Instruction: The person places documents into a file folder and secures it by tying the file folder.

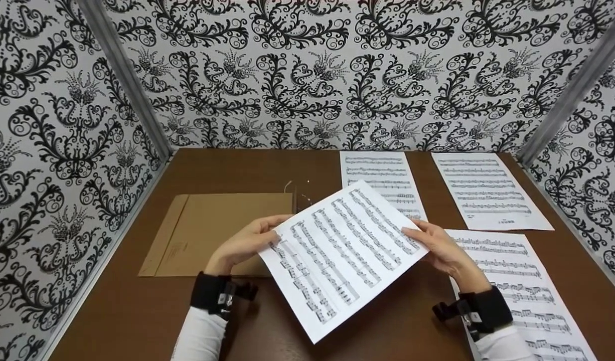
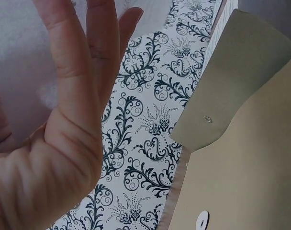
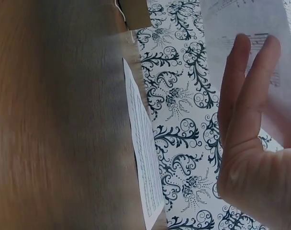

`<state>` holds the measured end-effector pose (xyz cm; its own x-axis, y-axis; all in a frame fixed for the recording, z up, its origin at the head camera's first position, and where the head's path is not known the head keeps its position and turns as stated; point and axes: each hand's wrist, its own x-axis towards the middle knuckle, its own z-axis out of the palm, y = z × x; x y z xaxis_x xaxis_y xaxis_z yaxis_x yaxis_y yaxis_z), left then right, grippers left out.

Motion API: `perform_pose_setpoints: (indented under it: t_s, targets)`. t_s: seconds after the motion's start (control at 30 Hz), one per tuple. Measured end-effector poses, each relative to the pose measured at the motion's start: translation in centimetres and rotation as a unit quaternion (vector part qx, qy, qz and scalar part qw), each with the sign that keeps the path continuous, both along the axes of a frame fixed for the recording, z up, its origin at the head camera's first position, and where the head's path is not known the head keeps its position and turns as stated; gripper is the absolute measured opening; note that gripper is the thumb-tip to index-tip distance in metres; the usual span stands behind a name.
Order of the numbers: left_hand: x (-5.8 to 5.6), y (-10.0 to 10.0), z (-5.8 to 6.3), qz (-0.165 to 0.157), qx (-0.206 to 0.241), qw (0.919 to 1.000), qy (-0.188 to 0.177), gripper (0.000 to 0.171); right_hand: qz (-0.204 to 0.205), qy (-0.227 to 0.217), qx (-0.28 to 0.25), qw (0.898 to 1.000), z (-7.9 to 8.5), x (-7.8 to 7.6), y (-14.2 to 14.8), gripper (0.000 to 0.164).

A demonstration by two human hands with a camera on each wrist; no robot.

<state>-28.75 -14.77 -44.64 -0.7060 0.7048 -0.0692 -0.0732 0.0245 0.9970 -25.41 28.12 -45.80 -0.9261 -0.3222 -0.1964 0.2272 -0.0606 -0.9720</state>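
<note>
In the head view a sheet of music [image 1: 332,260] is held tilted over the table, its printed side up. My left hand [image 1: 247,243] pinches its left edge, thumb on top. At the opposite edge my right hand [image 1: 440,248] pinches it near the corner. The left wrist view has the left hand [image 2: 64,129] at the left with the paper [image 2: 28,86] behind its fingers. Two raised fingers of the right hand [image 3: 248,105] lie against the sheet's back [image 3: 212,43] in the right wrist view.
Left of the sheet lies a brown cardboard envelope [image 1: 227,220]; its flap [image 2: 227,72] and a white button [image 2: 202,220] show up close. Three more music sheets lie at back centre [image 1: 372,163], back right [image 1: 488,185] and front right [image 1: 538,301]. Patterned walls [image 1: 307,75] enclose the table.
</note>
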Motion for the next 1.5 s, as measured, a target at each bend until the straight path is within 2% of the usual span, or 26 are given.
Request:
perform_pose_setpoints:
  t_s: [0.1,0.23,0.43,0.63,0.73,0.83,0.97,1.2,1.37,1.5]
  targets:
    - [0.1,0.1,0.0,-0.007,0.001,1.0,0.001,0.064,0.028,0.022,0.005,0.999,-0.3,0.0,0.1,0.053]
    - [0.2,0.2,0.0,-0.009,0.001,1.0,0.003,0.062,0.038,0.037,0.011,0.999,-0.4,0.1,0.2,0.048]
    - [0.2,0.3,-0.2,-0.011,0.005,0.9999,-0.009,0.062,0.034,0.045,0.015,0.998,-0.5,0.2,0.3,0.034]
    - [0.1,0.5,-0.4,-0.013,0.0,0.9999,-0.01,0.06,0.02,0.051,0.028,0.998,-0.2,0.3,0.4,0.028]
    - [0.1,0.5,-0.5,-0.014,0.002,0.9998,-0.011,0.061,0.01,0.05,0.031,0.998,-0.1,0.3,0.5,0.028]
    - [0.1,0.6,-0.5,-0.008,0.004,0.9999,-0.009,0.059,0.003,0.046,0.023,0.999,0.0,0.4,0.6,0.036]
    - [0.2,0.7,-0.6,0.013,0.005,0.9998,-0.01,0.054,-0.006,0.043,0.012,0.999,0.2,0.4,0.8,0.046]
    - [0.4,0.8,-0.6,0.073,-0.011,0.9969,-0.027,0.05,-0.028,0.045,-0.006,0.999,0.5,0.5,1.2,0.022]
    - [0.4,0.7,-0.1,0.108,-0.018,0.9937,-0.025,0.048,-0.048,0.053,-0.004,0.997,0.7,0.4,1.4,0.02]
    - [0.3,0.8,0.2,0.13,-0.001,0.991,-0.029,0.044,-0.063,0.056,-0.007,0.996,0.9,0.4,1.6,0.018]
